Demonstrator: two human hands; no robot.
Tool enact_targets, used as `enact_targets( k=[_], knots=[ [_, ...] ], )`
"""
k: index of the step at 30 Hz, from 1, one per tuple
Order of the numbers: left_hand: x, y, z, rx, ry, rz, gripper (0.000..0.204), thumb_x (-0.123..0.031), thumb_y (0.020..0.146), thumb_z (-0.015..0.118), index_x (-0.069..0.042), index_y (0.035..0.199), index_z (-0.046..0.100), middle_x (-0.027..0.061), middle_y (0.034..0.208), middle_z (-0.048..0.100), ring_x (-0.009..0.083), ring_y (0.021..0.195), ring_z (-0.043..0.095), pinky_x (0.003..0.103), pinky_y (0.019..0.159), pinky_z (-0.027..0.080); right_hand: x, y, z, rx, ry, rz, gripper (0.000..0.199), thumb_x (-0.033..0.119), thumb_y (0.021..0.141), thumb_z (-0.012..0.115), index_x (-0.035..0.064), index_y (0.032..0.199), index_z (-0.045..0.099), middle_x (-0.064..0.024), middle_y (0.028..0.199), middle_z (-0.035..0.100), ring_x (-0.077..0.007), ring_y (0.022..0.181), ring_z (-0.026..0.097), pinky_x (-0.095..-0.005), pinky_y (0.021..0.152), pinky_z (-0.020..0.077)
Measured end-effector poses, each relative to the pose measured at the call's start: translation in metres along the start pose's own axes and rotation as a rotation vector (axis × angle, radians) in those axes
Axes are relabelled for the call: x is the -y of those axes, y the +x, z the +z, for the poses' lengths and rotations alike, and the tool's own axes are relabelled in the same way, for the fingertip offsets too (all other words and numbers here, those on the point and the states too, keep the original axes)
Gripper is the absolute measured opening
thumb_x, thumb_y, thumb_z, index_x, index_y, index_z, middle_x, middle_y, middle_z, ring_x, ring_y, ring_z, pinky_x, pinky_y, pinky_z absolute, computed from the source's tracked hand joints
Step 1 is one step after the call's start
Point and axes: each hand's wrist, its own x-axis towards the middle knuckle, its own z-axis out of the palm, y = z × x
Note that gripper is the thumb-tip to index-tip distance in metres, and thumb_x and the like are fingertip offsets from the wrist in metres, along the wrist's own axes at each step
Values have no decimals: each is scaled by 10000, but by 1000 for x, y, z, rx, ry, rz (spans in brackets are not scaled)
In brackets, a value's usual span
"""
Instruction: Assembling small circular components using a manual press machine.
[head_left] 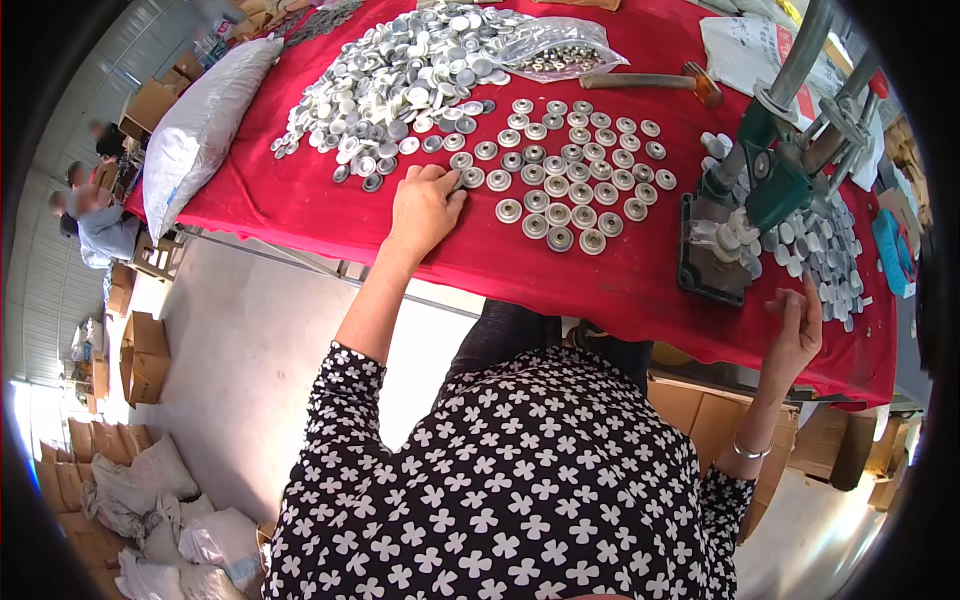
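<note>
My left hand (428,210) rests on the red cloth with its fingers curled, the thumb and fingertips closed at the edge of a round metal disc (471,177). Several similar discs (557,186), each with a raised centre, lie spread out to its right. Beyond the hand is a big heap of loose round grey and white pieces (400,75). My right hand (797,322) is over the table's front edge at the right, fingers apart and nothing seen in them. Just past it lies a pile of pale round caps (825,250).
A green hand press (765,180) on a dark base stands beside the caps. A hammer (655,82) and a clear bag of small metal parts (560,55) lie farther back. A full white sack (205,130) sits at the table's left edge. Cartons (145,355) stand on the floor.
</note>
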Motion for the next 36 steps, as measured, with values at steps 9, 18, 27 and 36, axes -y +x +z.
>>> enact_targets(
  k=[9, 18, 27, 36],
  knots=[
    [0, -6, 4, 2, 17, 33, 240, -122, 740, 701, -52, 968, 673, 95, 858, 619, 294, 847, 570, 413, 728, 472, -17, -6, -15, -23, 41, 70, 351, 93, 953, 545, 12, 1294, 534, -54, 943, 665, -82, 799, 616, -238, 722, 539],
    [23, 21, 29, -97, -259, -207, 266, -99, 722, 735, -22, 974, 704, 144, 911, 657, 307, 837, 636, 384, 741, 514, -18, 2, 0, -64, 75, 72, 348, 59, 960, 516, -3, 1303, 520, -65, 907, 662, -90, 748, 618, -231, 711, 536],
    [23, 29, 41, -77, -224, -168, 234, -134, 732, 733, -90, 962, 722, 109, 938, 668, 294, 867, 630, 380, 755, 519, -23, 0, -3, -52, 41, 83, 356, 59, 957, 525, -2, 1307, 515, -56, 893, 664, -90, 734, 616, -223, 715, 522],
    [25, 32, 48, -54, -58, -58, 226, -204, 783, 686, -111, 987, 718, 106, 952, 674, 313, 885, 623, 398, 782, 504, -22, 6, -9, -84, -4, 78, 359, 54, 952, 522, -5, 1305, 518, -62, 898, 668, -100, 744, 619, -234, 711, 516]
  ],
)
